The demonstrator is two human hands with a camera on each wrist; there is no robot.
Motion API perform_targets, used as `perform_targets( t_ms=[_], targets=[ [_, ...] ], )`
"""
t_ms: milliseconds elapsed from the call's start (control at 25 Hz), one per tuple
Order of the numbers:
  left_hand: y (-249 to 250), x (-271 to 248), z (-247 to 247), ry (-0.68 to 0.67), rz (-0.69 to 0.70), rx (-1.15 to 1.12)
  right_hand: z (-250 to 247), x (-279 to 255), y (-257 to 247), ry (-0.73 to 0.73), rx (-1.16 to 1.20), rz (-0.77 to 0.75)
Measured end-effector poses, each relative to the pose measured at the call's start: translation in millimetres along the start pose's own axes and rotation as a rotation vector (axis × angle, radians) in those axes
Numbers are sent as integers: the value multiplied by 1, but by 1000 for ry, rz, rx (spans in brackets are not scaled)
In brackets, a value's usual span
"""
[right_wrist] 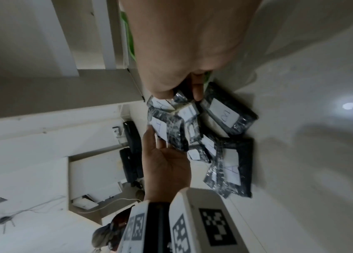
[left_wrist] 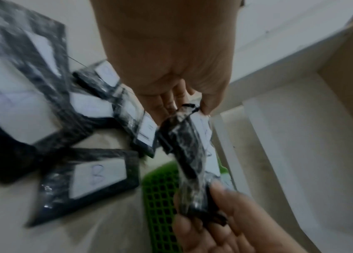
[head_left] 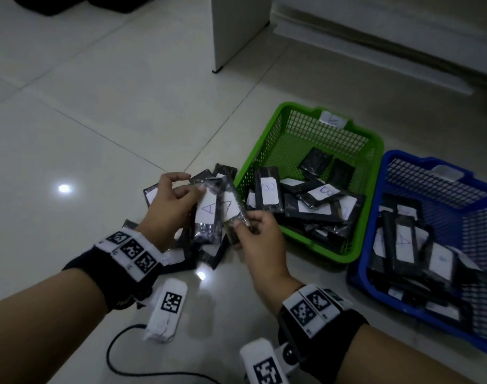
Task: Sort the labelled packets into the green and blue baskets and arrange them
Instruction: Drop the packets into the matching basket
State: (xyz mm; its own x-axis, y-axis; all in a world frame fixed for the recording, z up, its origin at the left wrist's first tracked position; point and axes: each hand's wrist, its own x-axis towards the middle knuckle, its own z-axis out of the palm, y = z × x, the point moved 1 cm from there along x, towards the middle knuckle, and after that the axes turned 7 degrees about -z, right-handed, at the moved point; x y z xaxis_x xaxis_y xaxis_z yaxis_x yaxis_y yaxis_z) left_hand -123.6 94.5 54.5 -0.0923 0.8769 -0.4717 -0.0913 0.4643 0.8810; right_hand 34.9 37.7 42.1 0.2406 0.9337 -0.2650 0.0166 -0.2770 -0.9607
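Plastic-wrapped "A" packets (head_left: 209, 214), seemingly light and slippery, are being pinched at their ends by the left hand (head_left: 167, 206) and right hand (head_left: 260, 236), fingers curled.

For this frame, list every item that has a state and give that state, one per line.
left hand: holds the top of an A packet
right hand: pinches the lower end of another A packet
A packets: two, lifted off the floor
green basket: part filled, B labels showing
blue basket: part filled, an A label showing
floor pile: unsorted packets overlapping
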Motion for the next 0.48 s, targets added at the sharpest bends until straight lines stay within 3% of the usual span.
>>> perform_targets(
  t_ms=[200, 320, 400, 480],
  targets=[
    [29, 6, 95, -136, 110, -84, -54, 16, -32, 226, 153, -108],
    [43, 6, 155, -333, 66, -78, -101, 30, -44, 426, 152, -146],
    [48, 6, 194, -495, 22, -17, -139, 41, -44, 563, 107, -167],
    [49, 8, 232, -556, 65, 175, -179, 49, -41, 703, 27, -150]
  ],
)
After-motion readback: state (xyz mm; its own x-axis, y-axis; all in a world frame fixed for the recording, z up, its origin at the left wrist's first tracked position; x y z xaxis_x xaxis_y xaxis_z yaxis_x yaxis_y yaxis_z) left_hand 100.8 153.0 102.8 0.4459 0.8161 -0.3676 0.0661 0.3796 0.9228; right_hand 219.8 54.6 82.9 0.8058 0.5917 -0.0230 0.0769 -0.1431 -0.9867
